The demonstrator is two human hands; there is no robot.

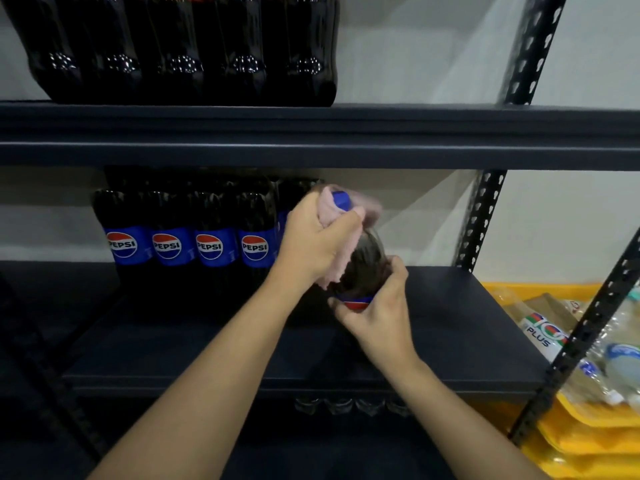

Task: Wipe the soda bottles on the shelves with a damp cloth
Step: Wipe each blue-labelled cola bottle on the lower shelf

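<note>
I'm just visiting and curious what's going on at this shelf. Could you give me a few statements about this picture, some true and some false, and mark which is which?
1. The left hand holds a pink cloth around the neck of a bottle. True.
2. The bottle being wiped has a red cap. False: its cap is blue.
3. The right hand grips the bottle lower down, at its label. True.
4. The row of Pepsi bottles stands to the right of the hands. False: it stands to their left.
5. The yellow trays sit on the top shelf. False: they are low at the right, beyond the rack post.
</note>
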